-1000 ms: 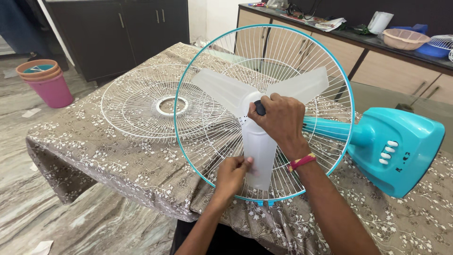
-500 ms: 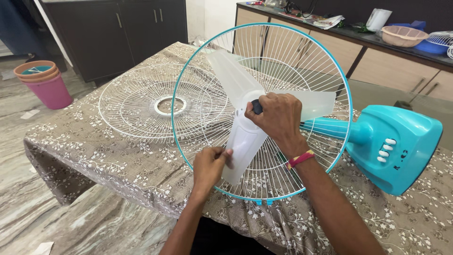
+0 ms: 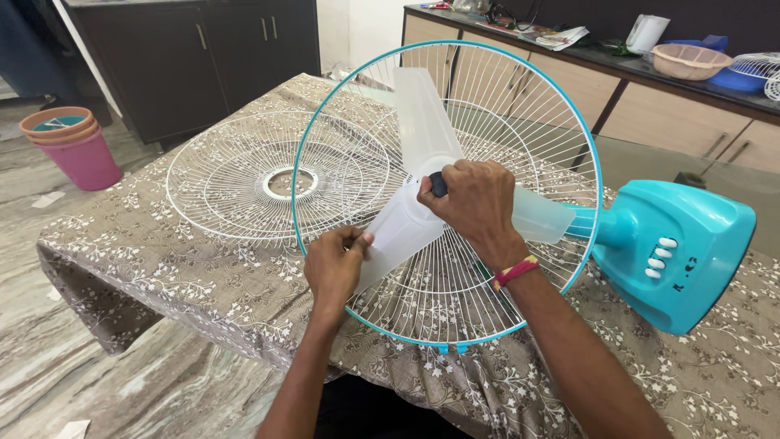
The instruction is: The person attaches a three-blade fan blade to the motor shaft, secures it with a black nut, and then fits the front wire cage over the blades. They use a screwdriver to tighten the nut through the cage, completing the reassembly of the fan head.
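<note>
Both hands were closed on the fan — the left hand (image 3: 335, 262) pinched a translucent blade (image 3: 390, 236), the right hand (image 3: 474, 202) gripped the black hub cap (image 3: 438, 184).

I see a translucent white blade (image 3: 404, 226), black knob (image 3: 438, 184), white-wire guard (image 3: 487, 268) with teal rim, teal base (image 3: 682, 252) with white buttons, loose white grille (image 3: 244, 183), brown floral tablecloth (image 3: 162, 268), pink bucket (image 3: 85, 158), red-and-yellow wristband (image 3: 515, 270).
</note>
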